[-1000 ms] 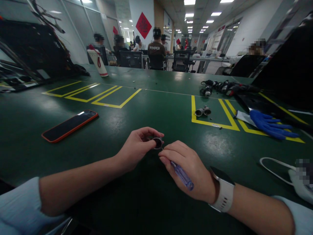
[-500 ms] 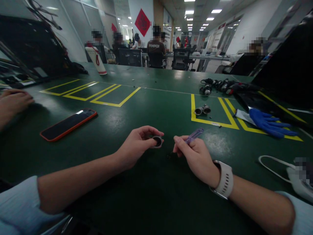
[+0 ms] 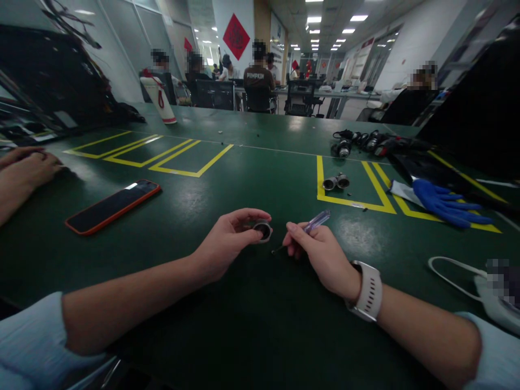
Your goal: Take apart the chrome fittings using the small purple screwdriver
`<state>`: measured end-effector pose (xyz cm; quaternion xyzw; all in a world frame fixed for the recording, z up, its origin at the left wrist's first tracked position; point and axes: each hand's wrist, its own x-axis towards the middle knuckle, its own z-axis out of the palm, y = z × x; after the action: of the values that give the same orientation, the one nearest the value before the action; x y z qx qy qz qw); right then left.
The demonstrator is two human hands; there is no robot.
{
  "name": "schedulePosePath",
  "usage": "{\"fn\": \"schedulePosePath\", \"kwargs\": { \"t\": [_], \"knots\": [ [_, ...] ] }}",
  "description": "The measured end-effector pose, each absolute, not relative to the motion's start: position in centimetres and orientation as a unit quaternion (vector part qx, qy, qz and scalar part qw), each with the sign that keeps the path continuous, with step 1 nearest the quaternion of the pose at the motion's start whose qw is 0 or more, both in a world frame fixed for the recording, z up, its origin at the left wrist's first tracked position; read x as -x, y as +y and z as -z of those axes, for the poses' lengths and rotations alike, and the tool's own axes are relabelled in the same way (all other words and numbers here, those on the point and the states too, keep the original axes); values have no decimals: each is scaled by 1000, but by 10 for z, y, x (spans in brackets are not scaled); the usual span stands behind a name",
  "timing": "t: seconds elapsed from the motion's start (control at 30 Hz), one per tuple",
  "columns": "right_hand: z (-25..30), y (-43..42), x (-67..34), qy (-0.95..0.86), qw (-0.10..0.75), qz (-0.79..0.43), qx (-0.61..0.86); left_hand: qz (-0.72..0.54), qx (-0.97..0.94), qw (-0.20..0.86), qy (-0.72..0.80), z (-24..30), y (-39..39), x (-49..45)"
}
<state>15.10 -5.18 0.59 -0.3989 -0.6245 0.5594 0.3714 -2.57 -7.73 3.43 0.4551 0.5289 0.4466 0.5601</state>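
My left hand [image 3: 227, 238] pinches a round metal ring-shaped part [image 3: 266, 231] between thumb and fingers, its dark opening turned toward me. To its right, my right hand [image 3: 317, 246] is closed on a screwdriver [image 3: 318, 221] with a clear purplish handle. The thin shaft points down and left, and a small dark bit, too small to name, shows at its tip. The tip is just below the ring part and apart from it. Both hands are held above the green table [image 3: 227, 336].
A phone in an orange case [image 3: 114, 207] lies left, near another person's hand [image 3: 28, 173]. Two joined metal cylinders [image 3: 336, 182] sit inside yellow tape on the right. Beyond are black cabled parts [image 3: 345, 146], a blue glove [image 3: 444, 203] and a white-corded device [image 3: 498, 303].
My right hand has shifted slightly left with the screwdriver, its tip rising toward the ring part. My left hand stays nearly still. The other person's hand at left has come further into view.
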Motion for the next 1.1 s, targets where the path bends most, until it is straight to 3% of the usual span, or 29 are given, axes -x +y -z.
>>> {"fn": "schedulePosePath", "kwargs": {
  "t": [0.17,0.27,0.4,0.57,1.1],
  "knots": [
    [-7,-52,-152,-577,471,-585,319,-443,-446,558,542,-35,-78,26],
    [-11,-58,-155,-659,497,-501,262,-442,-450,559,538,-34,-78,27],
    [-15,-67,-156,-797,469,-316,212,-450,-452,557,532,-32,-78,27],
    [-11,-69,-154,-864,427,-190,187,-443,-461,552,535,-32,-79,26],
    [-12,-73,-152,-908,365,-85,190,-426,-508,497,560,-39,-81,23]
  ]
}}
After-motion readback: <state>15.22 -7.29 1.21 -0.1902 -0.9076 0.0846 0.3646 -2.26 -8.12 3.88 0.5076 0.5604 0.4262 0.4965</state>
